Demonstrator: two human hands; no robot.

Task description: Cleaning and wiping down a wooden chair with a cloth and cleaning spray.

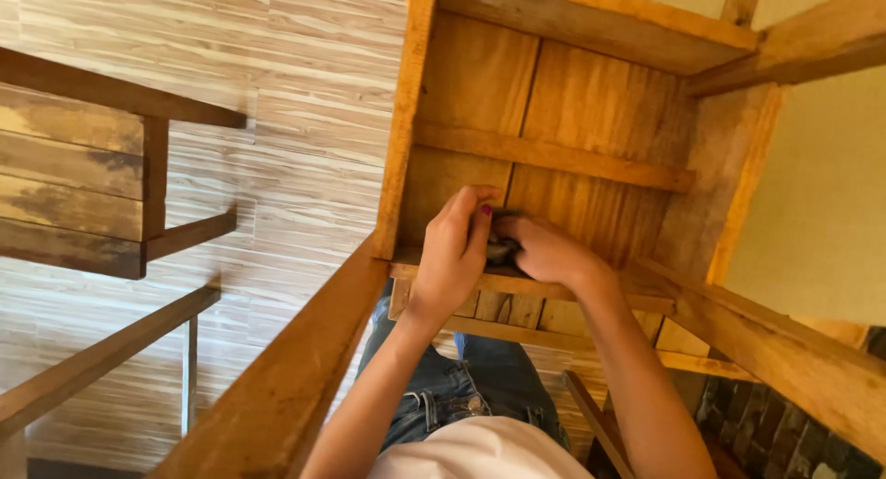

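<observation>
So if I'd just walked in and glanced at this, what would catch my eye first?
Probably the two hands meeting mid-picture: the left hand and right hand close together around a small dark object, too hidden to identify. They work inside an unfinished wooden frame of warm orange planks, filling the upper middle. To the left, a pale striped wood-look floor lies far below, with darker wooden furniture at the left edge.

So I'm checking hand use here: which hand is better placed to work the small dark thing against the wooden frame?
Probably the right hand: it covers the small dark object at the wooden frame, while the left hand only steadies it alongside.
</observation>
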